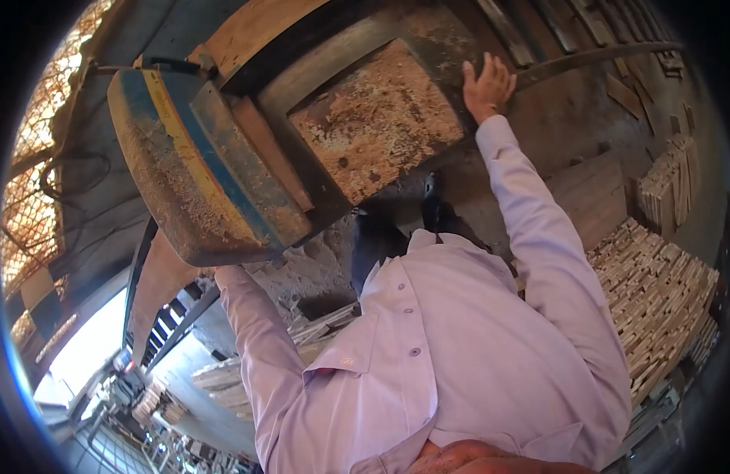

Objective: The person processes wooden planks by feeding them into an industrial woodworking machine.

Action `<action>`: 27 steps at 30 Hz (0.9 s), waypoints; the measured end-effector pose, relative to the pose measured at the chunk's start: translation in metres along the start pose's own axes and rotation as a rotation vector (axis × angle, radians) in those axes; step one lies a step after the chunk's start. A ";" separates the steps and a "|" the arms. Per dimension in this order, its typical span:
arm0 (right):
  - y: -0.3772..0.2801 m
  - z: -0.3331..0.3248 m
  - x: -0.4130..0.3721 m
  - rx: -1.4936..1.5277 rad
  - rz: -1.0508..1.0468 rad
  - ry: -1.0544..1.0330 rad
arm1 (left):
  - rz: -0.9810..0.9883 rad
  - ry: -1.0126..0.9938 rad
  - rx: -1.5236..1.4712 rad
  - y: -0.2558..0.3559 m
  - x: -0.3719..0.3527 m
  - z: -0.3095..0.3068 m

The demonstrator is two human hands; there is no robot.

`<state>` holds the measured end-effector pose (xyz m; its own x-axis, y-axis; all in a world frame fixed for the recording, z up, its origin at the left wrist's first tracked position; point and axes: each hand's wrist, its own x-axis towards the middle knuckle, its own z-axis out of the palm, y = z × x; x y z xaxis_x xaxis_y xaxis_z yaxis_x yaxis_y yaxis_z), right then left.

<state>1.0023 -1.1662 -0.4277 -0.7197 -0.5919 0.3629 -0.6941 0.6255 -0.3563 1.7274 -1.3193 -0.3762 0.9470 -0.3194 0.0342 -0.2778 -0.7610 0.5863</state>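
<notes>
R grip [489, 83] released: bare hand w/ fingers spread, nothing seen in it, at the right edge of the dark machine frame [325, 197]; can't tell if it touches. L grip [209, 271] mostly hidden under the near end of the sawdust-dusted hood [193, 170], so can't tell if it's clenched, released or holding smth. Hood is rounded, w/ blue & yellow stripes, and sits on the left side of the frame. Just right of it, a squarish opening in the frame shows a thick layer of wood shavings [385, 118]. Far right, dark metal bars [503, 31] run side by side. On the right, a large pile of thin wood strips [653, 304] lies w/ its ends showing, & a smaller upright bundle of boards [667, 186] stands just beyond. Far left, bright light comes thru lattice [33, 213]; near left, a bright opening [84, 351]. Person wears a long-sleeved pale pink-lilac shirt [476, 340], buttoned, w/ dark trousers [374, 245] below, betw. shirt & frame.
</notes>
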 end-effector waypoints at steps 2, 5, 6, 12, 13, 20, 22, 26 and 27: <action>-0.006 -0.006 0.003 -0.022 0.013 -0.048 | -0.007 0.007 0.011 -0.005 0.000 -0.005; -0.009 -0.008 0.009 -0.042 0.043 -0.094 | -0.029 0.027 0.018 -0.012 -0.005 -0.016; -0.011 -0.008 0.009 -0.034 0.041 -0.102 | -0.035 0.032 0.019 -0.015 -0.008 -0.019; -0.014 -0.015 0.011 -0.045 0.072 -0.154 | -0.054 0.060 0.033 -0.022 -0.005 -0.036; -0.015 -0.016 0.011 -0.040 0.075 -0.163 | -0.051 0.061 0.040 -0.022 -0.004 -0.038; -0.017 -0.017 0.012 -0.053 0.090 -0.177 | -0.053 0.067 0.050 -0.019 0.005 -0.050; -0.017 -0.017 0.011 -0.057 0.091 -0.182 | -0.050 0.070 0.055 -0.018 0.007 -0.051; -0.019 -0.017 0.012 -0.063 0.088 -0.165 | -0.054 0.065 0.056 -0.013 0.010 -0.053; -0.019 -0.017 0.012 -0.064 0.088 -0.165 | -0.051 0.061 0.056 -0.012 0.011 -0.052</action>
<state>1.0072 -1.1767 -0.4023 -0.7742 -0.6053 0.1851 -0.6296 0.7066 -0.3229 1.7496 -1.2847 -0.3405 0.9679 -0.2453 0.0555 -0.2355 -0.8062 0.5428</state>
